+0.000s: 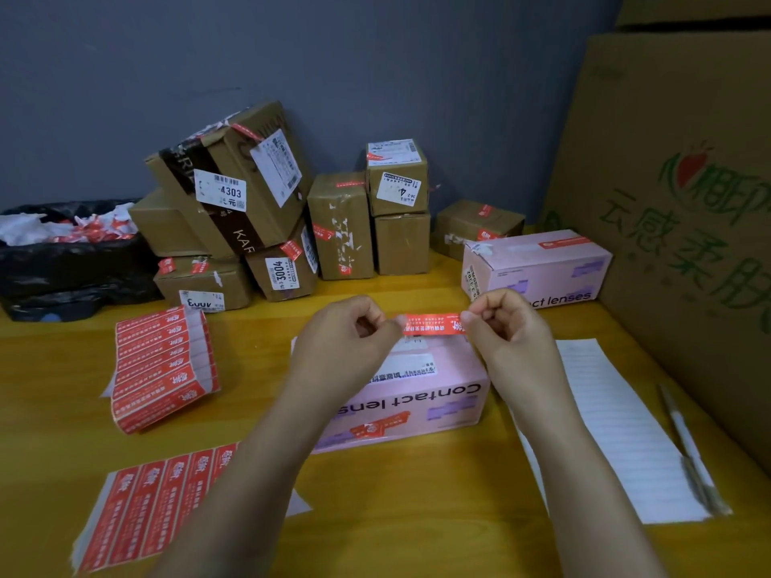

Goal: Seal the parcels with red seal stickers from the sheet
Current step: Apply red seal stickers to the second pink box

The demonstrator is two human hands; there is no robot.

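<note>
A red seal sticker (432,324) is stretched flat between my two hands. My left hand (346,340) pinches its left end and my right hand (505,323) pinches its right end. The sticker hangs just above the far top edge of a pink contact-lens parcel (421,394) lying in front of me, which has a red sticker on its near side. A sheet of red stickers (158,502) lies at the near left, partly under my left forearm. A folded stack of sticker sheets (162,365) sits further left.
A second pink parcel (538,264) stands at the back right. Several brown parcels (258,210) are piled against the wall. A black rubbish bag (62,260) with sticker scraps sits far left. Lined paper (617,431), a pen (684,440) and a big carton (676,202) are right.
</note>
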